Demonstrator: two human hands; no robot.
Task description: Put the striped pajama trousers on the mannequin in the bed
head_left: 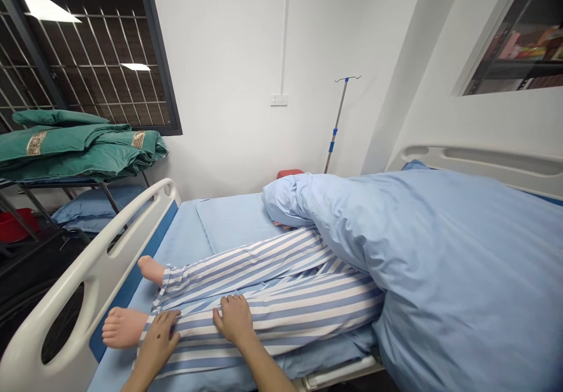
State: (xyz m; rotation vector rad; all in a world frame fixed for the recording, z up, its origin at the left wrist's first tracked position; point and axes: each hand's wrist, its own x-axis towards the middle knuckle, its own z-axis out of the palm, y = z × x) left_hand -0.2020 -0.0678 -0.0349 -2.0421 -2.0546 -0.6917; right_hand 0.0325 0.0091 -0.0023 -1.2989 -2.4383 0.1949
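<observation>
On the bed lies a figure in blue-and-white striped trousers, with smooth bare feet like a manikin's. My left hand rests on the near leg just above the ankle, thumb apart from the fingers. Farther up that same leg, around the shin, my right hand lies palm down with its fingers over the top. The near foot points up beside my left hand, and the far foot lies beyond it. A light blue quilt is folded back over the upper body and hides it.
A white footboard closes the bed's left end, and a headboard stands at the right. Behind the bed rises an IV pole. Green folded bedding lies on a rack at the left, with a red basin below.
</observation>
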